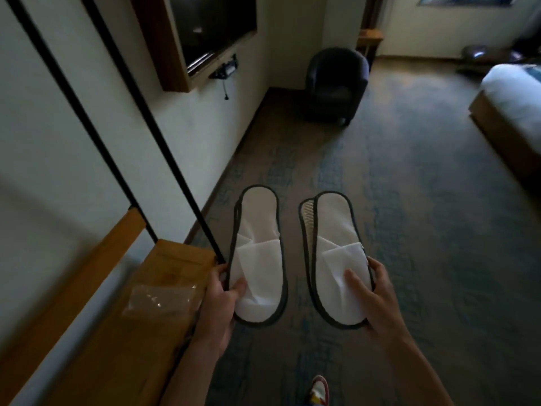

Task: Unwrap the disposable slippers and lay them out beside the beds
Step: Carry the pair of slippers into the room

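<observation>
I hold white disposable slippers with dark trim out in front of me, above the carpet. My left hand (218, 300) grips the toe end of the left slipper (257, 253), thumb on its white strap. My right hand (371, 294) grips the right slipper (336, 253) the same way; a second slipper's ribbed sole shows stacked behind it along its left edge. A bed (515, 112) with white bedding and a wooden frame stands at the far right. An empty clear plastic wrapper (161, 298) lies on the wooden shelf at my left.
The wooden shelf (126, 332) with black metal rods runs along the left wall. A wall-mounted TV (210, 27) hangs above. A dark tub armchair (336, 83) stands in the far corner. Patterned carpet (409, 200) spreads ahead. A shoe (319, 391) shows at the bottom edge.
</observation>
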Available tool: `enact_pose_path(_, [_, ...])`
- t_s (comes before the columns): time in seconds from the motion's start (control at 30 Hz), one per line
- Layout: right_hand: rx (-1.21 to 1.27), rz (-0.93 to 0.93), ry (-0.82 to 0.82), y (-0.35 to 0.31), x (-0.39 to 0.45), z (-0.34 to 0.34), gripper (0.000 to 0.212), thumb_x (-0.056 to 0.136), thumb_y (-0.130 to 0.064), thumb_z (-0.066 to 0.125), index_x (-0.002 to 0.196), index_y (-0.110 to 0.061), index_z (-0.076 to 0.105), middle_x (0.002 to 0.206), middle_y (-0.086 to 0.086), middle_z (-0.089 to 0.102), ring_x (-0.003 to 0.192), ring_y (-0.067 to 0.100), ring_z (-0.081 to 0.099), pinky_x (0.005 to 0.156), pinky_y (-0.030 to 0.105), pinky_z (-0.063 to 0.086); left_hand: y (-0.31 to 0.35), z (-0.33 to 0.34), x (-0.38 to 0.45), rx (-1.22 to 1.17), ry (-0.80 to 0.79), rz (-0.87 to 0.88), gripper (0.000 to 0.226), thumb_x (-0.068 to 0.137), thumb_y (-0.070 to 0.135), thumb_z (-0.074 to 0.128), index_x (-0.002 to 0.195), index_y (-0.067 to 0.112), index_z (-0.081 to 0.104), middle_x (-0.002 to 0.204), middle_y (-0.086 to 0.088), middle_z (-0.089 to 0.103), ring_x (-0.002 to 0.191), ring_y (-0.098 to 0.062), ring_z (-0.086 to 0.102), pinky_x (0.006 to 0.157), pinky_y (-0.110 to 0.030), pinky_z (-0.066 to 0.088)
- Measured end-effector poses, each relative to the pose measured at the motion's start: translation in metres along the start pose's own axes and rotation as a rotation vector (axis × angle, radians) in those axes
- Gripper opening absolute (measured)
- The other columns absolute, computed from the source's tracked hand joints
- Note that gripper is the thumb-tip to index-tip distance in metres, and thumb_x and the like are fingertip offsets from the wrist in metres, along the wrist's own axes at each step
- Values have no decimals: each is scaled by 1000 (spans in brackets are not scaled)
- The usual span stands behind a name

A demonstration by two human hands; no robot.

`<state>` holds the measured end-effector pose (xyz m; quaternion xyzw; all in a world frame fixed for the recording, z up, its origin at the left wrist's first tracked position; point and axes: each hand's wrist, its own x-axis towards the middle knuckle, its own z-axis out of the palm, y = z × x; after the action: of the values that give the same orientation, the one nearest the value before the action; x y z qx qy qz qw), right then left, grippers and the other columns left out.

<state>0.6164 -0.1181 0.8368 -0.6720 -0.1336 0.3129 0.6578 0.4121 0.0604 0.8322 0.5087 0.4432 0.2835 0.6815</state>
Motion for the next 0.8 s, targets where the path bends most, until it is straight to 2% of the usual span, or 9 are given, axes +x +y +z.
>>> enact_pose_path(0.07, [23,-4,44,-5,11,-31,55,82,-32,69,131,-27,45,115,10,62,96,34,66,64,50,61,-1,37,13,13,-22,-19,38,90,13,66,123,28,52,118,-3,66,104,-25,66,82,-48,59])
enact_pose_path(0.17, [51,-25,124,-12,28,-74,49,85,-27,69,129,-26,47,115,8,64,94,30,68,58,35,59,1,94,28,31,-60,-55,31,92,12,64,115,31,53,112,-3,67,95,-23,68,65,-38,60])
enact_pose_path(0.27, [61,-44,203,-20,44,-108,44,86,-25,69,125,-28,50,116,11,65,96,30,68,65,42,60,8,141,38,23,-94,-69,27,93,11,63,105,33,54,108,-5,67,92,-26,68,63,-40,59])
enact_pose_path(0.33, [86,-39,238,-22,49,-126,41,87,-22,69,123,-30,51,114,12,67,96,32,69,72,51,61,13,166,42,42,-119,-69,26,94,11,62,111,29,52,108,-7,66,92,-27,68,70,-45,60])
enact_pose_path(0.4, [129,-33,269,-27,53,-142,40,87,-20,69,120,-33,52,110,11,69,92,33,70,72,54,60,18,188,45,48,-141,-67,27,95,10,60,116,24,50,108,-8,66,91,-28,67,71,-46,59])
enact_pose_path(0.53, [169,-18,348,-36,65,-164,45,88,-17,68,126,-28,46,107,10,68,87,29,71,72,56,60,26,229,61,82,-192,-24,25,93,8,61,109,24,51,100,-6,67,78,-23,68,51,-34,57])
enact_pose_path(0.63, [205,-14,424,-42,75,-176,46,89,-14,67,129,-24,44,108,11,67,94,35,69,79,64,56,30,251,76,76,-275,-42,27,92,11,64,106,31,54,96,-4,71,74,-22,73,51,-32,58])
enact_pose_path(0.73, [231,-12,479,-47,87,-181,46,89,-14,67,128,-23,44,108,11,67,91,31,70,78,59,58,35,268,94,81,-325,-53,29,91,12,66,101,37,55,94,-1,73,69,-15,74,49,-28,56])
enact_pose_path(0.8, [255,-23,492,-51,98,-182,43,89,-14,66,126,-23,45,105,9,69,80,23,73,69,49,61,38,280,108,85,-341,-36,28,91,11,66,101,34,54,97,-4,70,65,-12,73,47,-25,55])
